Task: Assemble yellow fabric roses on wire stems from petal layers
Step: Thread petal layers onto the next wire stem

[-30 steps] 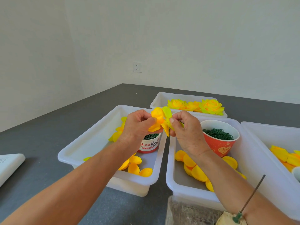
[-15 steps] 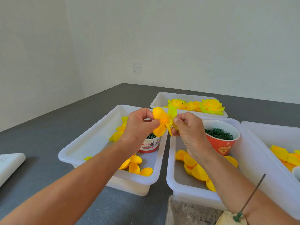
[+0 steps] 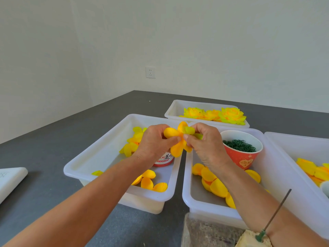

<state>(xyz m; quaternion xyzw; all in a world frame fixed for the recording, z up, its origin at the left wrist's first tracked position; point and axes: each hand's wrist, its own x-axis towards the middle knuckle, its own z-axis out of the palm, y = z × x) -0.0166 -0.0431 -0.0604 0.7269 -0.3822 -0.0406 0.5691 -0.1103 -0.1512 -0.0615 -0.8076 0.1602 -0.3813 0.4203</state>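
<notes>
Left hand [image 3: 153, 143] and right hand [image 3: 204, 145] both pinch yellow petal layer [image 3: 178, 139] above white tub [image 3: 110, 157], hiding most of its red-label cup [image 3: 164, 160]; red cup [image 3: 242, 150] beside holds green rings [image 3: 239, 145].

A dark grey floor [image 3: 53, 148] runs back to white walls [image 3: 213, 41] — one wall has a white socket [image 3: 150, 72] low down. At the far left edge lies a flat white thing [image 3: 10, 180] with rounded corners, only partly in view. At the bottom sits a rough grey-brown block [image 3: 208, 232] with a pale lumpy piece [image 3: 249, 239] beside it — what they are made of is hard to tell.
</notes>
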